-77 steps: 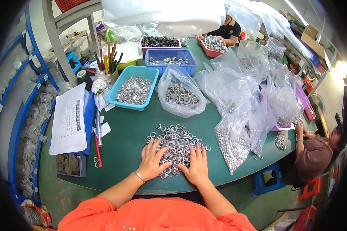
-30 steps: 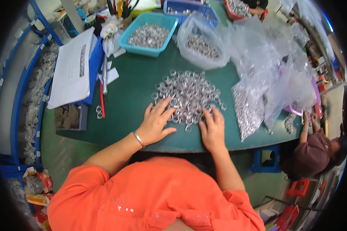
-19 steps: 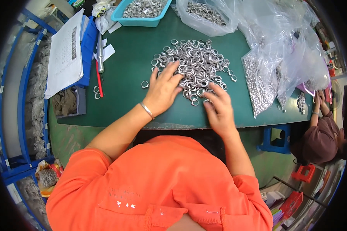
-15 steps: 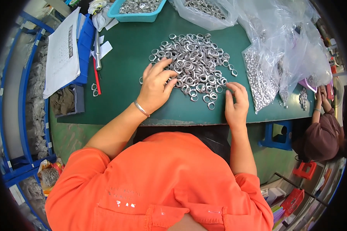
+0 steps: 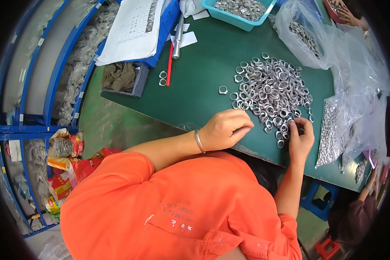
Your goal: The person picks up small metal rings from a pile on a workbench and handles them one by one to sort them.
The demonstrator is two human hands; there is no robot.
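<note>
A heap of silver-coloured metal rings (image 5: 273, 89) lies loose on the green table. My left hand (image 5: 227, 129) is over the table's near edge, a short way from the heap, with its fingers curled in and thumb against them. Whatever it may hold is hidden. At the heap's near right edge, my right hand (image 5: 302, 136) has thumb and fingertips bent together beside the outermost rings. I cannot make out what is between those fingertips. One single ring (image 5: 222, 90) sits apart, left of the heap.
Farther back are a turquoise tub (image 5: 247, 24) of small metal parts and a clear bag (image 5: 312, 56) of rings. Bagged metal pieces (image 5: 330, 134) lie at right. A red pen (image 5: 169, 65), a metal rod (image 5: 178, 39) and papers (image 5: 132, 30) are at left. Another person (image 5: 357, 216) sits at right.
My view has turned, so the table appears farther right. My left hand has drawn back from the heap and its spread fingers have curled. My right hand's fingers have bent inward beside the rings.
</note>
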